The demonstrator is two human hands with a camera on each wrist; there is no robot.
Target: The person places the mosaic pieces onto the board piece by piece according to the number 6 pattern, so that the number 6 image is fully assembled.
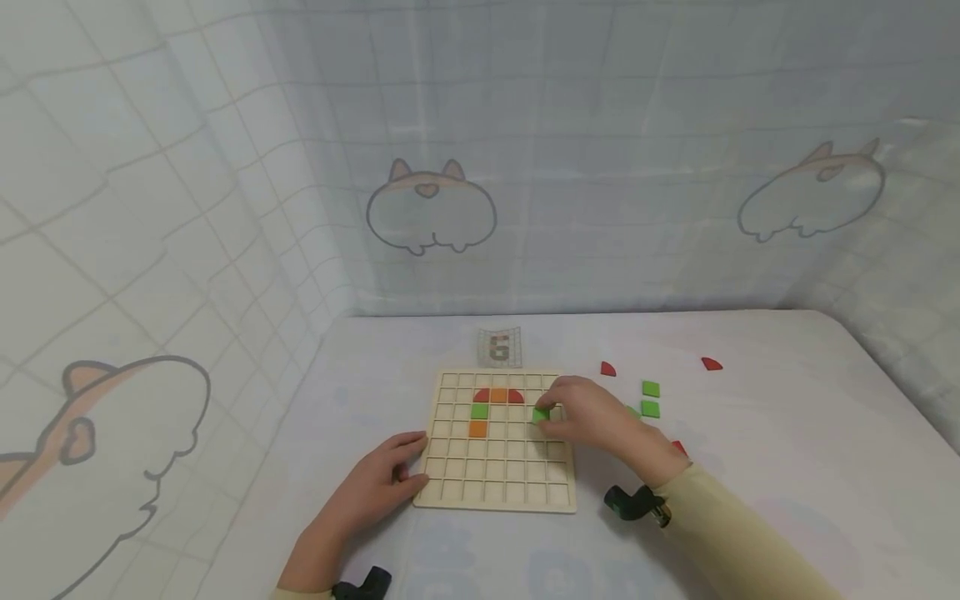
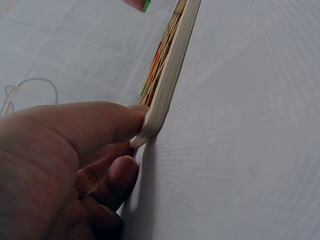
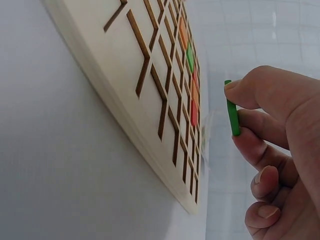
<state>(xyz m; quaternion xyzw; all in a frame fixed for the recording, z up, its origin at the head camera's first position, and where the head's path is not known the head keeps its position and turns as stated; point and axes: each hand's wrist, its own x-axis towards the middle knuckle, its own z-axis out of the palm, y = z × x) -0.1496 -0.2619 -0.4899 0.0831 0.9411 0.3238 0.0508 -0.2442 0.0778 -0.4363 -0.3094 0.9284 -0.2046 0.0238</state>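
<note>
A wooden grid board (image 1: 495, 497) lies flat on the table. On it sit red quarter-round tiles (image 1: 516, 396), orange squares (image 1: 477, 429) and a green square (image 1: 480, 411). My right hand (image 1: 596, 417) pinches another green square tile (image 3: 232, 112) between thumb and fingers. In the right wrist view that tile is raised and tilted on edge, apart from the board. At the board's left edge rests my left hand (image 1: 378, 479), thumb and a finger touching the rim at separate spots. Its other fingers bend loosely beside the board in the left wrist view.
Loose green squares (image 1: 650, 409) and red quarter-rounds (image 1: 712, 364) lie right of the board, some partly hidden behind my right hand. A clear card marked 6 (image 1: 499, 347) lies behind the board. Patterned curtains (image 1: 585, 233) stand around the table.
</note>
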